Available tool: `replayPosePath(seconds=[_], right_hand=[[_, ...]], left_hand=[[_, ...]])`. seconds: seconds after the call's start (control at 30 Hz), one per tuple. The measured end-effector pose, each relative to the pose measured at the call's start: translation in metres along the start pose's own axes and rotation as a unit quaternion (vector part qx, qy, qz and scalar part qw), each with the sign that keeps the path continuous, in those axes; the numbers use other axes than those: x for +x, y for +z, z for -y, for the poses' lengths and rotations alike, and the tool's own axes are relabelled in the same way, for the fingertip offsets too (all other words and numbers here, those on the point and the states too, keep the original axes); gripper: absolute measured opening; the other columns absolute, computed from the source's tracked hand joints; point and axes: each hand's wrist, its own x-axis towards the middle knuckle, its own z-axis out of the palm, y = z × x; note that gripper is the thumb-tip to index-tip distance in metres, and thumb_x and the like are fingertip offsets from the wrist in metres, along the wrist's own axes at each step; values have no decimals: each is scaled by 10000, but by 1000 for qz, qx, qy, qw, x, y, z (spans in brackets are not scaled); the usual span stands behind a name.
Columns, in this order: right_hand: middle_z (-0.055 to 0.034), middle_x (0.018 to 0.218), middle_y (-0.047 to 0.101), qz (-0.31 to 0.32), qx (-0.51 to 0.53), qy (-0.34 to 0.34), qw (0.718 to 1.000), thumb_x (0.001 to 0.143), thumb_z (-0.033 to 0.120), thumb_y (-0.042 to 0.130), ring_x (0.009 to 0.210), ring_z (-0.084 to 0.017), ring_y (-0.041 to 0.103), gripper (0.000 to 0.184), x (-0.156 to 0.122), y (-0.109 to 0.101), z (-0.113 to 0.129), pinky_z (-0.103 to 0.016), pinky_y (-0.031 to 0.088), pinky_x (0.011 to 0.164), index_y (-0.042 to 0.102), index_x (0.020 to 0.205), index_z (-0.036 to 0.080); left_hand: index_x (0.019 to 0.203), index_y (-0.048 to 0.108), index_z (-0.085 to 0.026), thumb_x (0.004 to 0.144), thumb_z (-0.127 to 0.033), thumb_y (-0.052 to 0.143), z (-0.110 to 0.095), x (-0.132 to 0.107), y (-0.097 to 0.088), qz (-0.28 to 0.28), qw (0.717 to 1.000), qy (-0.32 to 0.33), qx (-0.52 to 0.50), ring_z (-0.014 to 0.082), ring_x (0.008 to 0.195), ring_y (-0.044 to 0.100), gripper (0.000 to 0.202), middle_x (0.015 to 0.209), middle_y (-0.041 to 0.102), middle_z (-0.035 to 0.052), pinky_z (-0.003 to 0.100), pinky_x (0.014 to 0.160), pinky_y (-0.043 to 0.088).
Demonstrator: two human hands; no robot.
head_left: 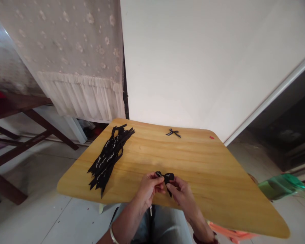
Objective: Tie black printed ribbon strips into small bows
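Black ribbon bow (169,176), head view: we find it between our two hands, over the near part of the wooden surface (152,152). Our left hand (150,185) is pinched on it at the left loop, thumb near the knot; our right hand (180,190) is closed on it below the right loop. Beyond, we record a ribbon pile (108,161) at left and a smaller bow (172,131) near the far edge.

White script (98,162) on black ribbons (108,169), near bow (169,177), far bow (171,131) — all illegible.
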Motion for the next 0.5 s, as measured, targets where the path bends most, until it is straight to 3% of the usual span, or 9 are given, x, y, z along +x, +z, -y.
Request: replayPosePath(seconds=[0.17, 0.3, 0.4, 0.5], right_hand=[[12, 555, 521, -21, -74, -65, 995, 662, 266, 548, 516, -105, 467, 125, 5, -5, -10, -200, 359, 482, 546, 613, 151], [-1, 583, 546, -14, -104, -40, 994, 681, 308, 503, 408, -86, 423, 166, 9, -13, -7, -193, 314, 371, 557, 666, 153], [-12, 603, 562, -56, -115, -47, 991, 685, 355, 500, 385, -81, 404, 221, 11, -20, 0, -196, 309, 355, 570, 724, 149], [19, 489, 494, -94, -124, -65, 986, 703, 411, 499, 399, -86, 404, 270, 11, -22, 7, -195, 322, 388, 564, 668, 152]], left_hand=[[590, 534, -112, 476, -198, 722, 0, -1, -2, -16, 999, -40, -2, 86, 364, 515, 236, 450, 538, -23, 154, 303, 357], [674, 505, -134, 460, -162, 724, -1, -1, -2, -42, 998, -38, -4, 153, 456, 603, 307, 591, 616, 4, 160, 304, 373], [688, 501, -127, 485, -162, 713, -1, -1, -3, -40, 998, -44, 15, 181, 536, 632, 296, 683, 654, 59, 194, 383, 446], [677, 512, -114, 510, -207, 704, 0, -1, -4, -17, 997, -50, 48, 181, 538, 631, 271, 710, 659, 89, 196, 386, 448]])
